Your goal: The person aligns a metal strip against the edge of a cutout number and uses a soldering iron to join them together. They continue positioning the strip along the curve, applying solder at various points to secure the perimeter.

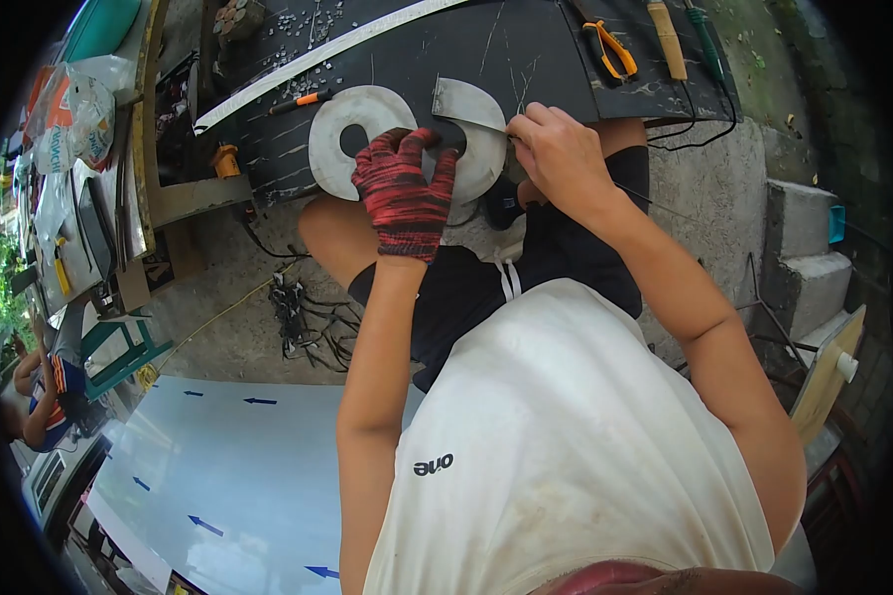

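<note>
My left hand, in a red and black knitted glove, lies over the middle of a grey-white curved piece with a rounded hole, its fingers bent down onto it. A second curved part shows to the right of the glove. My bare right hand pinches the right end of a thin, curved metal strip that lies along the piece's upper right. The piece rests at the near edge of a black, marble-patterned table.
Orange-handled pliers, a wooden-handled tool and a green-handled tool lie at the right. An orange and black pen-like tool and a long metal strip lie left. Another person is at the far left.
</note>
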Motion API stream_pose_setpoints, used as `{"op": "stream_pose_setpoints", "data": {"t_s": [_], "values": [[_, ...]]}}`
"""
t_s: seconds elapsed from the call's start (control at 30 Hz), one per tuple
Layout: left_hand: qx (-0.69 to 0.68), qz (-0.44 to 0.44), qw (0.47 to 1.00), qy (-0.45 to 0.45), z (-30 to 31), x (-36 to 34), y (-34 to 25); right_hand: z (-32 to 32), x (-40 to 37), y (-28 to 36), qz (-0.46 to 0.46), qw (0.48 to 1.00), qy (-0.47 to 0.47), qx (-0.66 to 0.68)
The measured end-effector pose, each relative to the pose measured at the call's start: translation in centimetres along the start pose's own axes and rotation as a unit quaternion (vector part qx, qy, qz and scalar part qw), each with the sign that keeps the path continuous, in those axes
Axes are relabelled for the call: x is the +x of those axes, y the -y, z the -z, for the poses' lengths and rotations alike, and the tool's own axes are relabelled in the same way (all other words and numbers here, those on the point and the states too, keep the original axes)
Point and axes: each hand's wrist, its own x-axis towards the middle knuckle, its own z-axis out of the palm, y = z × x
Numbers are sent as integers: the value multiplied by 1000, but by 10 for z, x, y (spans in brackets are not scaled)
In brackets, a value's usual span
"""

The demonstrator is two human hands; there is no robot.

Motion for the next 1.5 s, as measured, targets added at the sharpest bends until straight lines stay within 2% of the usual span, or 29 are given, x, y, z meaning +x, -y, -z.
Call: {"op": "stream_pose_setpoints", "data": {"t_s": [0.17, 0.33, 0.47, 0.53, 0.67, 0.73, 0.83, 0.97, 1.03, 1.07, 1.13, 1.17, 1.27, 1.3, 1.37, 1.5], "values": [[1, -50, 999, 8, -14, -13, -9, -2, -9, 3, -1, 1000, -8, 12], [-53, -119, 991, 27, -18, -9, -7, -1, -19, 6, -25, 999, -8, 18], [-50, -113, 989, 81, -21, -11, -12, 0, -22, 11, -41, 999, -14, 21], [14, -132, 989, 71, -22, -13, -18, 0, -23, 14, -44, 999, -14, 25], [18, -112, 990, 83, -27, -12, -19, -3, -25, 10, -48, 998, -23, 42], [43, -131, 990, 32, -31, -14, -21, -3, -25, 9, -47, 998, -19, 47], [52, -119, 990, 47, -28, -13, -24, -2, -24, 8, -47, 997, -18, 54], [45, -105, 991, 71, -18, -9, -28, 1, -23, 8, -44, 997, -10, 57], [-5, -82, 990, 111, -6, -3, -29, 1, -22, 8, -46, 998, -3, 51], [-6, -84, 990, 111, -7, 1, -22, 2, -22, 7, -47, 998, 4, 45], [-89, -78, 993, 11, -14, 18, -1, 3, -21, 6, -42, 998, 6, 41], [-89, -80, 993, 11, -14, 28, 7, 3, -21, 6, -36, 999, 8, 37], [-79, -198, 975, 58, -14, 62, 19, 4, -20, 7, -38, 999, 15, 27], [-79, -199, 975, 54, -21, 68, 25, 4, -19, 7, -36, 999, 13, 25], [-73, -241, 961, 113, -29, 74, 32, 4, -19, 7, -37, 999, 15, 17], [-31, -262, 958, 115, -23, 79, 31, 3, -19, 11, -41, 999, 16, 8]]}}
